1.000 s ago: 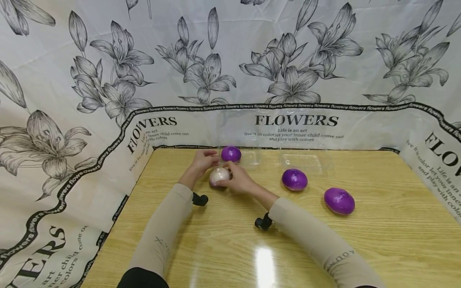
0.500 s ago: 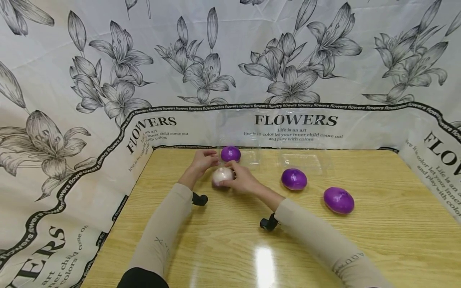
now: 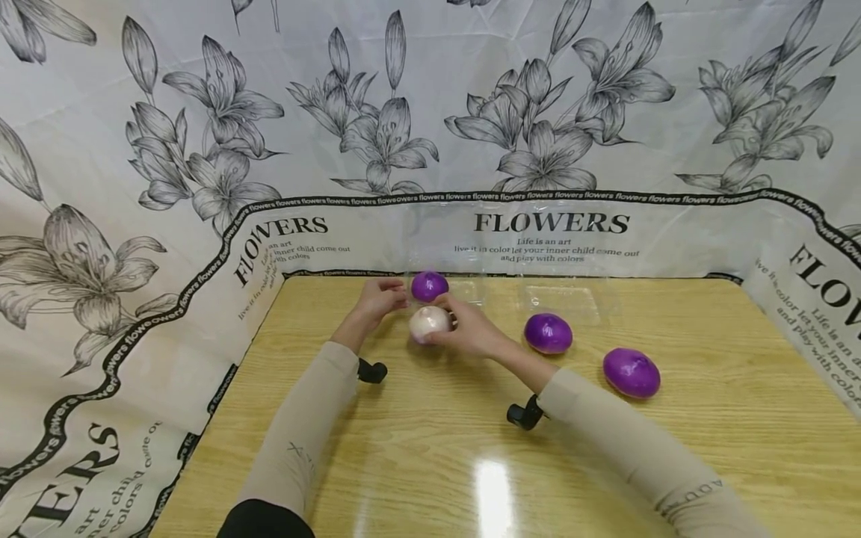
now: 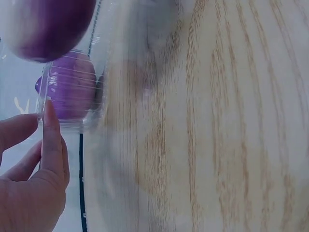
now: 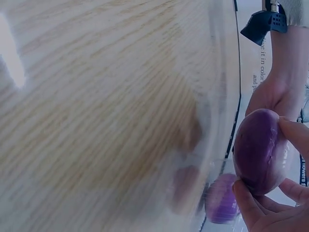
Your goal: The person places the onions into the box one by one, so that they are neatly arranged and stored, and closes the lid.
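My right hand (image 3: pixel 471 329) grips a round purple-and-white thing (image 3: pixel 429 324) between thumb and fingers, pale side up in the head view. In the right wrist view its purple side (image 5: pixel 258 150) shows, with the fingers of my right hand (image 5: pixel 277 212) around it. My left hand (image 4: pixel 36 179) pinches the edge of a clear plastic container (image 4: pixel 72 126) between thumb and fingers. A purple thing (image 4: pixel 72 89) sits inside that container, seen through its ribbed wall. In the head view my left hand (image 3: pixel 378 305) is left of this purple thing (image 3: pixel 429 286).
Another clear container (image 3: pixel 561 302) stands open at the table's back. Two more purple things lie toward the right, one nearer the containers (image 3: pixel 548 333) and one farther right (image 3: pixel 631 373). A flower-printed cloth (image 3: pixel 377 239) hangs behind the wooden table (image 3: pixel 417 448).
My right hand has moved to the right with the round thing, which now stands in front of the container. My left hand has stayed nearly still at the container's edge.
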Available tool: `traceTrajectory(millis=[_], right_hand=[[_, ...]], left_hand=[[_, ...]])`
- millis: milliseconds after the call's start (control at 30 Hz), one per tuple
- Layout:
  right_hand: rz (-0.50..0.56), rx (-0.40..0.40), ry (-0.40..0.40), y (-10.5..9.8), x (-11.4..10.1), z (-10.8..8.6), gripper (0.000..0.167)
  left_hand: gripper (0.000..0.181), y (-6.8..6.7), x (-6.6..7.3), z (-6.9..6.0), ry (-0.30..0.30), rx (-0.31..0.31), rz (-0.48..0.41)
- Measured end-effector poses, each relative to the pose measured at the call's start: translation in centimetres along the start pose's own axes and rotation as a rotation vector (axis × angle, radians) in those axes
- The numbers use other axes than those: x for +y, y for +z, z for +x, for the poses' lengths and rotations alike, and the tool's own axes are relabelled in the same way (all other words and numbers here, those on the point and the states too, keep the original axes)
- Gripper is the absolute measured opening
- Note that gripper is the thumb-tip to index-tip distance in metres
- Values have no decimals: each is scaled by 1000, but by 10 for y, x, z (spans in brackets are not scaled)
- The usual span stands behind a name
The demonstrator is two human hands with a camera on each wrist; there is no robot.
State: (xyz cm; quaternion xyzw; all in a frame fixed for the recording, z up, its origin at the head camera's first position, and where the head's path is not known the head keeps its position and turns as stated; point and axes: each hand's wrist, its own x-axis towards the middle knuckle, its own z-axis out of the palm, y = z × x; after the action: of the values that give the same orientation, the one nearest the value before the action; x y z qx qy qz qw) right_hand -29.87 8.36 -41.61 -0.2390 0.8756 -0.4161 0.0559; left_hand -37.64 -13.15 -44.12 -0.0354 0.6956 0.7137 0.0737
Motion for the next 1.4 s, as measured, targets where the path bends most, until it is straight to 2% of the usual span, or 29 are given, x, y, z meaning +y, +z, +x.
traceTrajectory(millis=[233, 567, 867, 1167, 1400], right_hand=[[-18, 13, 13, -17, -3, -3, 63], [-30, 32, 28, -36, 5, 2, 72], [5, 51, 69, -47, 8, 7, 71], [-42, 81, 55, -54, 18, 16, 73], [-44, 88, 65, -59, 18, 21, 68]], left_hand=[[45, 0, 2, 1, 6, 4, 5], [44, -1, 1, 0, -7, 0, 21], [45, -2, 1, 0, -6, -3, 42], [45, -3, 0, -3, -3, -14, 42], [45, -4, 1, -2, 0, -16, 37]])
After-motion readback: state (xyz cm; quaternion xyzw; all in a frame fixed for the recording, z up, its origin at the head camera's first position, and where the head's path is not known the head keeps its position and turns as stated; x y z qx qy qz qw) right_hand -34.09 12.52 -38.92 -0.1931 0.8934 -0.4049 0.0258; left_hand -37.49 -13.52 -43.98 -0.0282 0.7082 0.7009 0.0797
